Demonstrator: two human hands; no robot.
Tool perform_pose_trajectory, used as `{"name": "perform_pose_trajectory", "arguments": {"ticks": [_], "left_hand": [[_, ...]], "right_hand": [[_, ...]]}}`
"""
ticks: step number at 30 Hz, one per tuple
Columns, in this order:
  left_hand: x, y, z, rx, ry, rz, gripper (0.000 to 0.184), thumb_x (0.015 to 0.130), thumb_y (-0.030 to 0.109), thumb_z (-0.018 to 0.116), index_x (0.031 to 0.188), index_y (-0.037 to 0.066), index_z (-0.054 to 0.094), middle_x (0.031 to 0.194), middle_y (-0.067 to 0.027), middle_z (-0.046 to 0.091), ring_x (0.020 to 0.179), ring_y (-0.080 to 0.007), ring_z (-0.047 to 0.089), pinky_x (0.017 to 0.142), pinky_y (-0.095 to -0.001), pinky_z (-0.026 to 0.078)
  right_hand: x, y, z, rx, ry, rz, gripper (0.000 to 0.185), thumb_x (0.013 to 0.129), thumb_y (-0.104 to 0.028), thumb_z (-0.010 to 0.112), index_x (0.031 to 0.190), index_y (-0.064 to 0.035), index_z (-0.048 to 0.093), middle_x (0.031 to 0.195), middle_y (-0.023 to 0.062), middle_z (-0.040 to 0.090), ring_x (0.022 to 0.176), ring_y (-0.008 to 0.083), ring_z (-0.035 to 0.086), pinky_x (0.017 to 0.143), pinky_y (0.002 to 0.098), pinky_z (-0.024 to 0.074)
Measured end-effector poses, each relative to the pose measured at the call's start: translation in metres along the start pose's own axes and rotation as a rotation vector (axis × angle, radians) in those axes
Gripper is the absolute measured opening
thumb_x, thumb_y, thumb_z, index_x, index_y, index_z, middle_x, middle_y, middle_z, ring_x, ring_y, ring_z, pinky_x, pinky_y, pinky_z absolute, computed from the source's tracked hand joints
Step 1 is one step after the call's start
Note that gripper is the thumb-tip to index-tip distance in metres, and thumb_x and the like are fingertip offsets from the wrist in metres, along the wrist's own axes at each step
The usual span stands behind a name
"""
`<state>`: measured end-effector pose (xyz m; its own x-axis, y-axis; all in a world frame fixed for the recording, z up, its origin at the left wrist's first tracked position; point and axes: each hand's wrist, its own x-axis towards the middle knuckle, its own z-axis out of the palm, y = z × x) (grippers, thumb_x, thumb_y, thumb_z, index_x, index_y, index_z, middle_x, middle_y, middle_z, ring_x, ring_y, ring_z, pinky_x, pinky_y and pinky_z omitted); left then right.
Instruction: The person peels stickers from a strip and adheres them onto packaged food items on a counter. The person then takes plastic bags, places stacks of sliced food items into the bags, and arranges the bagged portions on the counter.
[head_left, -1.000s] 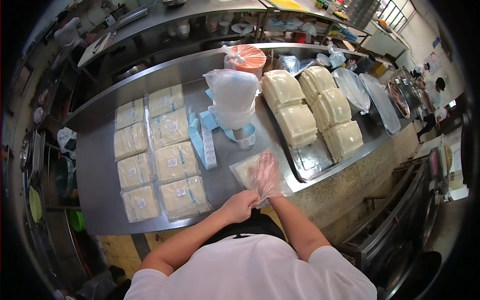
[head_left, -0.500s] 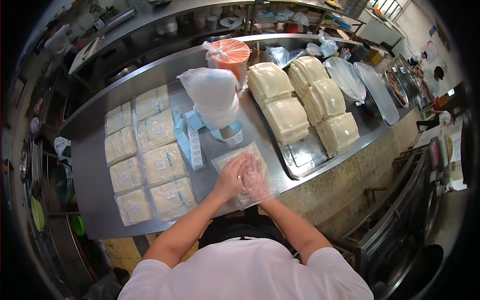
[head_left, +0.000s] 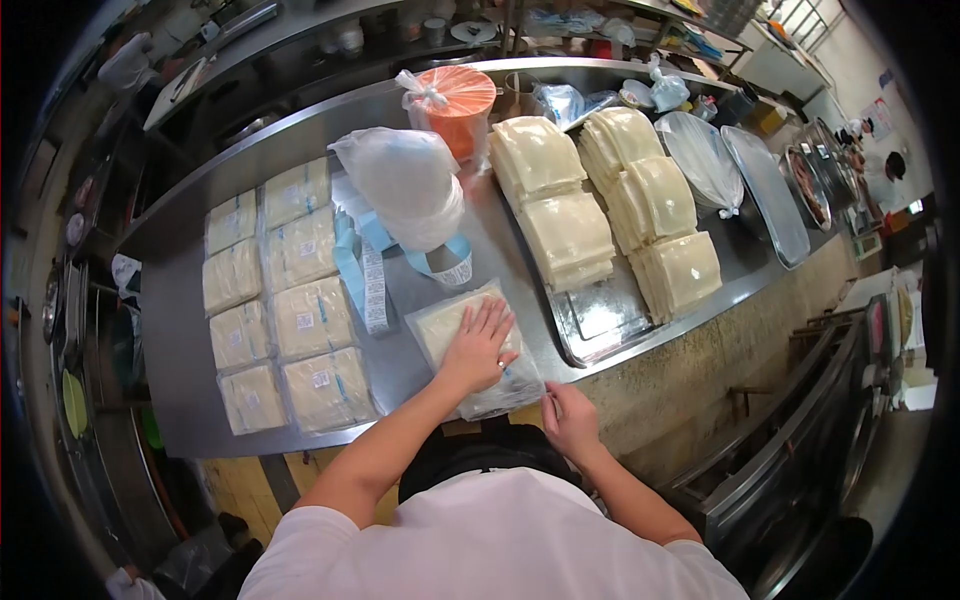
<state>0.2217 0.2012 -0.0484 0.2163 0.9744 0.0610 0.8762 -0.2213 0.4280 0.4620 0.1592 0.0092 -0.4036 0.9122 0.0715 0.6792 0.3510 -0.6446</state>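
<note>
A clear plastic bag (head_left: 435, 325) with a pale stack of square dough sheets inside lies at the table's front edge. My left hand (head_left: 482, 350) rests flat on top of it, fingers stretched out, a ring showing on one finger. At the bag's lower right corner, my right hand (head_left: 570, 418) pinches the loose plastic edge between thumb and fingers. Left of the bag, a strip of blue-and-white printed labels (head_left: 372, 285) curls on the metal. Behind it sits a pile of empty clear bags (head_left: 400, 185).
Filled, labelled packs (head_left: 315, 315) lie in two columns at left on the steel table (head_left: 185, 350). Bare dough sheet stacks (head_left: 570, 235) sit on a metal tray (head_left: 600, 350) at right. An orange-topped container (head_left: 460, 95) stands behind. People work far right.
My right hand has come out of the bag and moved right and down to its edge. My left hand has flattened onto the pack. The camera view has shifted slightly.
</note>
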Motion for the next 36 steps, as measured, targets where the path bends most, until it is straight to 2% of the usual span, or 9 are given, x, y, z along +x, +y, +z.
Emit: {"name": "perform_pose_trajectory", "arguments": {"ticks": [7, 10, 14, 16, 19, 22, 30, 34, 36], "left_hand": [[-0.103, 0.023, -0.017, 0.084, -0.023, -0.402, 0.068, 0.095, 0.038, 0.065, 0.151, 0.004, 0.045, 0.164, -0.0221, 0.03, 0.153, -0.0409, 0.025, 0.122, -0.0566, 0.023], [-0.136, 0.043, -0.009, -0.142, 0.26, -0.56, 0.056, 0.094, 0.035, 0.069, 0.138, 0.003, 0.054, 0.141, -0.0229, 0.056, 0.131, -0.0407, 0.053, 0.107, -0.0533, 0.043], [-0.12, 0.047, -0.009, -0.625, -0.004, -1.179, 0.038, 0.095, 0.036, 0.071, 0.112, 0.003, 0.062, 0.099, -0.0151, 0.073, 0.089, -0.0349, 0.068, 0.081, -0.049, 0.054], [-0.121, 0.021, 0.009, -0.94, -0.206, -1.214, 0.035, 0.097, 0.037, 0.07, 0.103, 0.003, 0.064, 0.085, -0.0115, 0.074, 0.078, -0.0328, 0.069, 0.073, -0.0487, 0.055], [-0.114, 0.02, -0.003, -1.098, -0.087, -0.944, 0.035, 0.098, 0.038, 0.067, 0.104, 0.003, 0.067, 0.112, -0.0171, 0.071, 0.107, -0.0324, 0.067, 0.091, -0.0471, 0.052], [-0.099, 0.043, -0.034, -0.944, -0.035, -0.557, 0.045, 0.099, 0.042, 0.064, 0.114, 0.0, 0.066, 0.128, -0.0207, 0.065, 0.122, -0.0352, 0.06, 0.104, -0.0498, 0.047], [-0.057, 0.016, -0.015, -0.017, -0.023, -0.181, 0.091, 0.089, 0.047, 0.073, 0.157, 0.002, 0.033, 0.167, -0.0184, 0.025, 0.156, -0.0357, 0.021, 0.125, -0.0536, 0.019], [-0.056, 0.006, -0.012, 0.027, -0.018, -0.157, 0.099, 0.081, 0.046, 0.079, 0.157, 0.004, 0.032, 0.165, -0.0167, 0.029, 0.155, -0.0345, 0.024, 0.124, -0.0556, 0.021], [-0.057, 0.0, -0.012, -0.026, -0.011, -0.157, 0.102, 0.079, 0.045, 0.081, 0.157, 0.004, 0.032, 0.165, -0.0167, 0.03, 0.155, -0.0346, 0.024, 0.124, -0.0562, 0.021]], "right_hand": [[0.052, 0.013, 0.033, -0.091, -0.263, 0.294, 0.04, 0.091, -0.032, 0.074, 0.109, 0.0027, 0.064, 0.091, 0.0243, 0.069, 0.086, 0.0442, 0.067, 0.076, 0.05, 0.0531], [0.06, 0.029, 0.04, -0.049, -0.48, 0.327, 0.035, 0.09, -0.03, 0.075, 0.098, 0.0023, 0.067, 0.086, 0.0222, 0.07, 0.079, 0.0416, 0.068, 0.072, 0.0494, 0.0535], [0.072, 0.041, 0.034, 0.51, -0.682, 0.64, 0.032, 0.092, -0.029, 0.072, 0.076, -0.0022, 0.069, 0.077, 0.0119, 0.072, 0.072, 0.0347, 0.069, 0.068, 0.0517, 0.0546], [0.085, 0.042, 0.03, 0.869, -0.741, 0.824, 0.027, 0.098, -0.026, 0.066, 0.108, -0.0006, 0.067, 0.104, 0.0126, 0.07, 0.09, 0.0299, 0.067, 0.084, 0.0471, 0.0558], [0.108, 0.038, 0.027, 1.48, -0.696, 0.978, 0.047, 0.101, -0.018, 0.058, 0.142, 0.0032, 0.045, 0.138, 0.0206, 0.056, 0.122, 0.0342, 0.058, 0.108, 0.0442, 0.0481], [0.131, 0.034, 0.04, 1.484, -0.548, 0.909, 0.047, 0.101, -0.016, 0.059, 0.141, 0.004, 0.046, 0.134, 0.0203, 0.06, 0.118, 0.0353, 0.062, 0.104, 0.0453, 0.0513], [0.134, 0.025, 0.073, -0.21, -0.103, -0.121, 0.067, 0.083, -0.023, 0.076, 0.134, 0.0104, 0.05, 0.116, 0.0292, 0.064, 0.1, 0.0438, 0.068, 0.09, 0.0455, 0.0553], [0.141, 0.028, 0.094, 0.074, -0.087, 0.179, 0.063, 0.085, -0.028, 0.077, 0.129, 0.0094, 0.054, 0.099, 0.027, 0.068, 0.098, 0.0462, 0.067, 0.092, 0.0494, 0.0531], [0.154, 0.032, 0.094, 0.319, -0.321, 0.504, 0.035, 0.089, -0.024, 0.075, 0.105, 0.0032, 0.06, 0.075, 0.0125, 0.064, 0.056, 0.0245, 0.063, 0.048, 0.0401, 0.0503]]}}
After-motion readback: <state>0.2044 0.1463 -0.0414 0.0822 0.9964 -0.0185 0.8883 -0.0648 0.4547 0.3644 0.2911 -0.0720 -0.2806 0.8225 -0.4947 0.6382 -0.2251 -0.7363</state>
